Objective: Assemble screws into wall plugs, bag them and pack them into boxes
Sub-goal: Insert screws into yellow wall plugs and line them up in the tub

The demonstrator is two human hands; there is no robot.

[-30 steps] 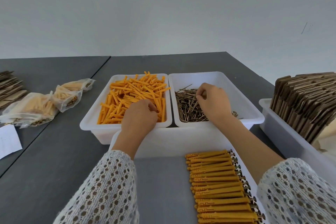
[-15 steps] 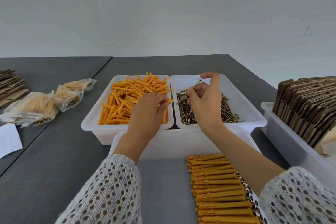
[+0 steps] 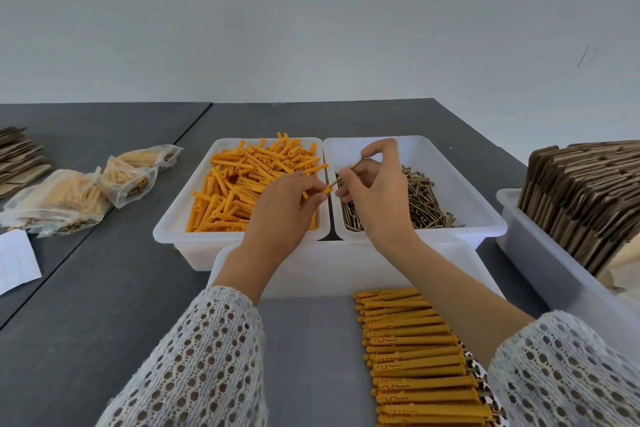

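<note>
- Your right hand [image 3: 372,198] pinches a screw [image 3: 348,171] between thumb and fingertips; the screw is held in the air over the inner edges of the two far bins, slanting down to the left.
- Your left hand [image 3: 280,208] pinches a plug [image 3: 325,190] near its open end, and the screw tip sits at or just inside that mouth. How far it has entered cannot be read from this view.
- Handling, as a judgement: both parts are light. The screw is stiff, thin and smooth, so it may roll in the pinch; hold it at the upper shank near the head. The plug is plastic and will probably flex slightly; hold it close to the mouth so it stays in line with the screw.
- The likely fault is misalignment: a tilted screw may catch on the plug rim instead of sliding in.
- Loose plugs fill the plug bin [image 3: 180,218], far left. Loose screws lie in the screw bin [image 3: 478,215], touching it on the right.
- The near tray [image 3: 311,263] holds a row of assembled plugs [image 3: 415,357] laid side by side along its right part, screw heads to the right.
- Filled bags [image 3: 76,198] lie on the tabletop [image 3: 86,305] well to the left, near a paper slip [image 3: 15,263].
- Flat cardboard [image 3: 585,198] stands in a bin [image 3: 540,260] on the right. More cardboard [image 3: 17,156] lies at far left.
- Judged progress: assembly is under way; bagging of this batch is not yet begun.
</note>
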